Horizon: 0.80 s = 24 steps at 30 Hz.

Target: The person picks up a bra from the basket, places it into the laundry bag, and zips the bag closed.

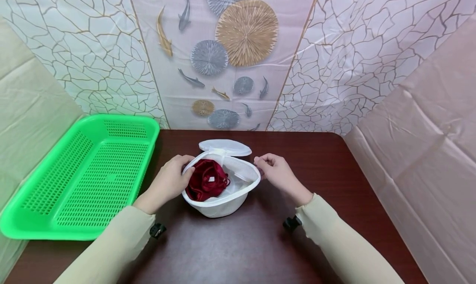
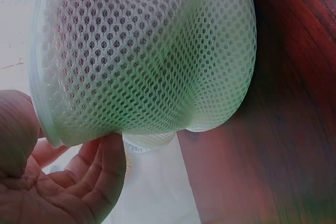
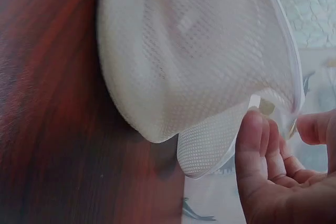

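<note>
A white mesh laundry bag (image 1: 219,207) stands on the table with its round lid flap (image 1: 227,147) folded back behind the opening. Inside, toward the left, lies a crumpled dark red satiny cloth item (image 1: 202,181) with thin cords and a small white label. My left hand (image 1: 172,174) grips the bag's left rim, thumb over the inner side and fingers curled against the outer mesh (image 2: 142,61). At the right rim my right hand (image 1: 277,171) has its thumb on one side and curled fingers (image 3: 252,145) on the other, fingertips right at a small white tag (image 3: 254,101).
To the left, a large green plastic basket (image 1: 150,152) with slotted walls rests on the dark wooden table (image 1: 230,251). A patterned backdrop (image 1: 238,81) rises behind the table edge, and a plain pinkish cloth wall (image 1: 420,123) runs along the right.
</note>
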### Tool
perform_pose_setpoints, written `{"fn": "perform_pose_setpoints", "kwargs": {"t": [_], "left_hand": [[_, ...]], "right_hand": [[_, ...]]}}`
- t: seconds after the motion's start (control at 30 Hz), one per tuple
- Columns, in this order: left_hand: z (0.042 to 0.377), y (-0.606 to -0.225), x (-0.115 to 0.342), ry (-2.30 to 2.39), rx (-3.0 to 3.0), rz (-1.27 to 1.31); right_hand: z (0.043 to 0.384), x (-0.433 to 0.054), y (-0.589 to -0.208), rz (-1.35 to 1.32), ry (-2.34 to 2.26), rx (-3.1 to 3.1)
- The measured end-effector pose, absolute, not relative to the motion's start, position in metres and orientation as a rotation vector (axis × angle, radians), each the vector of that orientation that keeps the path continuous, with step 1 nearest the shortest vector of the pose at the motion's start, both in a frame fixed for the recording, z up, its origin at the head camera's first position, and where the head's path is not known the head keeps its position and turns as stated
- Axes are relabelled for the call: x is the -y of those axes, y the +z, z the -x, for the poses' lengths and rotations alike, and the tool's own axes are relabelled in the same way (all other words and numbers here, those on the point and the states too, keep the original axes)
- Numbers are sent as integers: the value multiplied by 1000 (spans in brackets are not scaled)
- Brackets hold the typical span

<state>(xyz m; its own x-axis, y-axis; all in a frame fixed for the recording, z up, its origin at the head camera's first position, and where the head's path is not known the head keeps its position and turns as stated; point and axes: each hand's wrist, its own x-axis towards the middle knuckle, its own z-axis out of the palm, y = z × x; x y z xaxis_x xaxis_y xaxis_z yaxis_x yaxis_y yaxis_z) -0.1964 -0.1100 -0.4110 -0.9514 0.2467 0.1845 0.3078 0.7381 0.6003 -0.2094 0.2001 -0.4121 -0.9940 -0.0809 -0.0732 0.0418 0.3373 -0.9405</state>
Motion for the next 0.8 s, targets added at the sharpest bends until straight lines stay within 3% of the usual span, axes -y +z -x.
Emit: {"fn": "perform_pose_setpoints", "kwargs": {"t": [0.8], "left_hand": [[195,-414,109,-1050,2791,574]], "right_hand": [[271,-180,-439,-420,-1831,-1948]]}}
